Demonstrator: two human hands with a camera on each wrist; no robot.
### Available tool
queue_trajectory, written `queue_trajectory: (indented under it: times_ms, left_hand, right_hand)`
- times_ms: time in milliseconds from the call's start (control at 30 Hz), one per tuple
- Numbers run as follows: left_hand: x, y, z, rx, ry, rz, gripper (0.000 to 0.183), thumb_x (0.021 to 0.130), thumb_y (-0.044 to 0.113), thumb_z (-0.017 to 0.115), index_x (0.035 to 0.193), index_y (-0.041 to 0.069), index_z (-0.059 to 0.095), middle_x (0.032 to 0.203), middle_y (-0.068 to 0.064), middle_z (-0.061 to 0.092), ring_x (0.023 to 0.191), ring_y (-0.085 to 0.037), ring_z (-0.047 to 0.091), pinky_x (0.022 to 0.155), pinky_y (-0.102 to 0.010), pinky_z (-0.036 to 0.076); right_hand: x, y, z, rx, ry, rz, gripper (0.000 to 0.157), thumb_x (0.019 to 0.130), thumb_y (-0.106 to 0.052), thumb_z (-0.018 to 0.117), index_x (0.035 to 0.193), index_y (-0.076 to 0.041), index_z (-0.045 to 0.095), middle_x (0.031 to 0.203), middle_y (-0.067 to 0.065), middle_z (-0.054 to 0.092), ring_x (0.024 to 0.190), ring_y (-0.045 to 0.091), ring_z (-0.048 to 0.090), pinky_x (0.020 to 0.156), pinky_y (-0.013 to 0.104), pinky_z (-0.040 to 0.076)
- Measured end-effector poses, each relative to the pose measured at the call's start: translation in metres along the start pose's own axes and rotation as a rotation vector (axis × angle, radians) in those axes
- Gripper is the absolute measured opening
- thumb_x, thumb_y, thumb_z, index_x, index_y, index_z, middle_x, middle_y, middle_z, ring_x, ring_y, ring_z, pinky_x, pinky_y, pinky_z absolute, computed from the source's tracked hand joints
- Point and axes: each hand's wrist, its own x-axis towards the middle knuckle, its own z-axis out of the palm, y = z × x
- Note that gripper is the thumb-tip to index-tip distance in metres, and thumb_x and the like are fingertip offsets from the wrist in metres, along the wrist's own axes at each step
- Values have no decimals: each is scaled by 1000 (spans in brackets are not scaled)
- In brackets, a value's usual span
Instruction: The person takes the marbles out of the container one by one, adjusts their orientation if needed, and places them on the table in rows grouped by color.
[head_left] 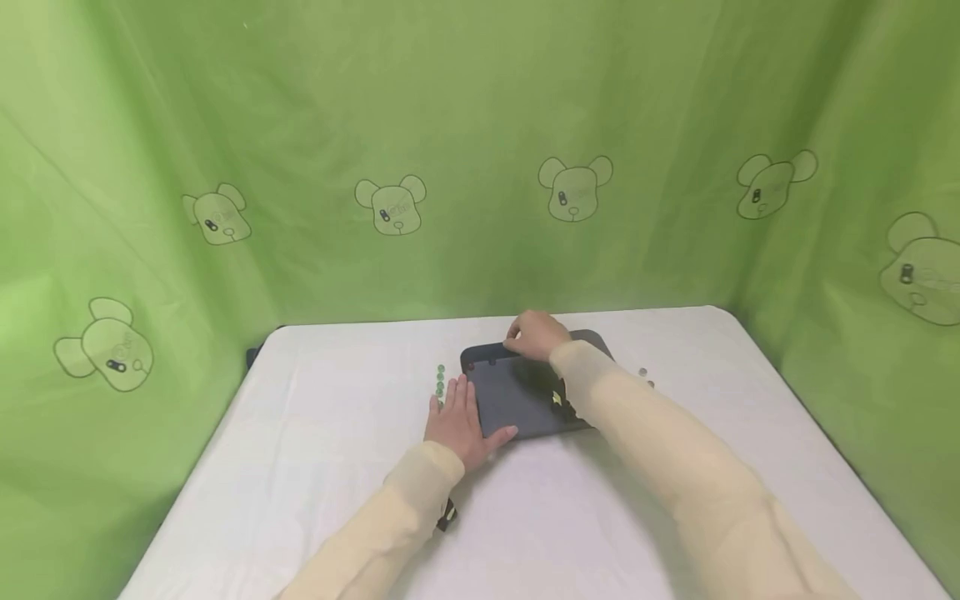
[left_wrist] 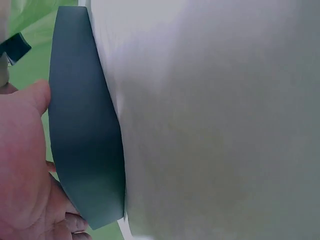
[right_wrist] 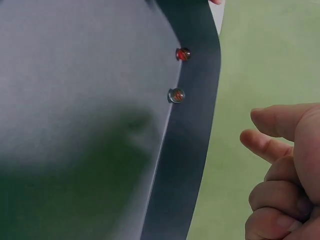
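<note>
A dark grey tray (head_left: 517,404) lies on the white table. My left hand (head_left: 459,425) is against its left front corner, fingers extended along the left side and thumb at the front edge. In the left wrist view that thumb meets the outer wall (left_wrist: 82,115). Over the far rim is my right hand (head_left: 538,335); in the right wrist view its thumb and index finger (right_wrist: 275,122) stand slightly apart with nothing between them, the other fingers curled in. Two clear marbles with red swirls, one redder marble (right_wrist: 183,54) and one paler marble (right_wrist: 177,95), rest along the tray's inner far wall.
Several green marbles (head_left: 440,380) stand in a row left of the tray, partly behind the left fingers. Greyish marbles (head_left: 647,378) lie to its right. A green curtain (head_left: 480,267) with bear faces surrounds the white-covered table (head_left: 337,392) at the back and sides.
</note>
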Motion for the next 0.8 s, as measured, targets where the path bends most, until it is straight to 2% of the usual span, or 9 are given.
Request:
queue_trajectory:
  times_ms: [200, 333, 633, 800]
  left_hand:
    - [-2, 2, -5, 0, -9, -7, 114, 79, 88, 22, 150, -1, 22, 158, -18, 15, 146, -31, 14, 114, -52, 19]
    - [-2, 2, -5, -19, 3, -20, 116, 78, 88, 26, 150, -2, 22, 158, -19, 16, 145, -32, 14, 114, -52, 19]
    - [-1, 1, 3, -41, 27, -27, 117, 77, 89, 28, 149, -3, 25, 156, -20, 21, 145, -32, 16, 113, -54, 20]
    - [0, 1, 0, -47, 18, -29, 117, 76, 89, 28, 149, -3, 25, 157, -19, 20, 145, -32, 15, 113, -54, 20]
  right_hand:
    - [13, -1, 15, -51, -21, -7, 24, 88, -29, 66, 100, -10, 75, 106, 6, 70, 90, 23, 65, 82, 42, 52]
    - [17, -4, 24, -42, -31, -2, 23, 87, -28, 67, 98, -9, 74, 98, 5, 71, 79, 19, 64, 77, 39, 53]
    - [27, -5, 42, -69, -55, 30, 17, 83, -28, 69, 89, -13, 74, 87, 1, 70, 70, 16, 61, 67, 35, 53]
    - [32, -3, 46, -78, -46, 41, 16, 81, -28, 70, 85, -13, 74, 83, 1, 70, 67, 17, 61, 64, 36, 53]
